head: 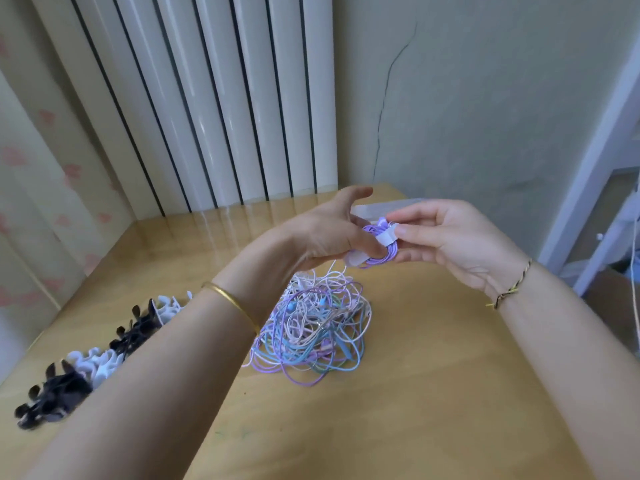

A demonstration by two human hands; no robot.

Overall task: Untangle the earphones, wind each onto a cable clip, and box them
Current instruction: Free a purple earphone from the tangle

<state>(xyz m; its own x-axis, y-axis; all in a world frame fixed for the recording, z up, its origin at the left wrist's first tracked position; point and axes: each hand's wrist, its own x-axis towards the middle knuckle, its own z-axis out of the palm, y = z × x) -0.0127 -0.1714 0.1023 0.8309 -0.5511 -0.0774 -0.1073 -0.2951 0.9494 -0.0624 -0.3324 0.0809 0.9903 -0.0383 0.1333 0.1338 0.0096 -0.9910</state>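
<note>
Above the wooden table, our left hand and right hand pinch a purple earphone coiled on a white cable clip; tangled earphones lie beneath, spare clips at left.

A: What is hard to see?
B: The left hand and right hand cover part of the purple earphones. The white clip just peeks out between the fingers.
A: And behind the hands?
B: A pale thing, mostly hidden. I can't tell what it is.
A: The row of clips?
B: The left arm hides part of it. The black ones are blurry.
</note>
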